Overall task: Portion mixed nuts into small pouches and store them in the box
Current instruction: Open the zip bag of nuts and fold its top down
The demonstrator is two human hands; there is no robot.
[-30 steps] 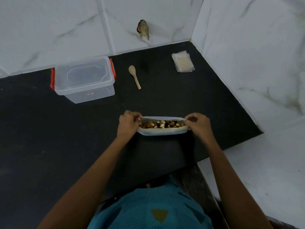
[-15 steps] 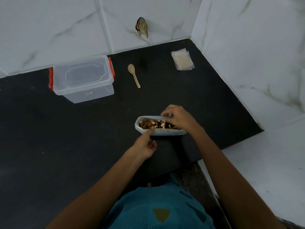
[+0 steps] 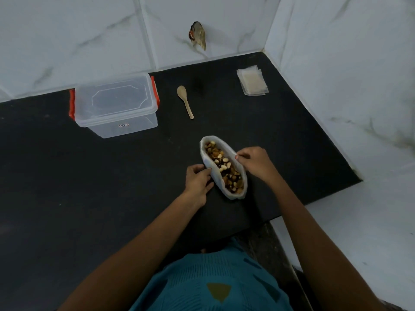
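Here, oblong translucent nut bag

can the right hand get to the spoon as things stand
Probably yes: bare counter lies between the right hand and the spoon, but it pinches the nut bag rim and must let go first.

centre frame: left hand and right hand pinch the long rims of a white open bag of mixed nuts. upper left, a clear lidded plastic box; upper right, small clear pouches.
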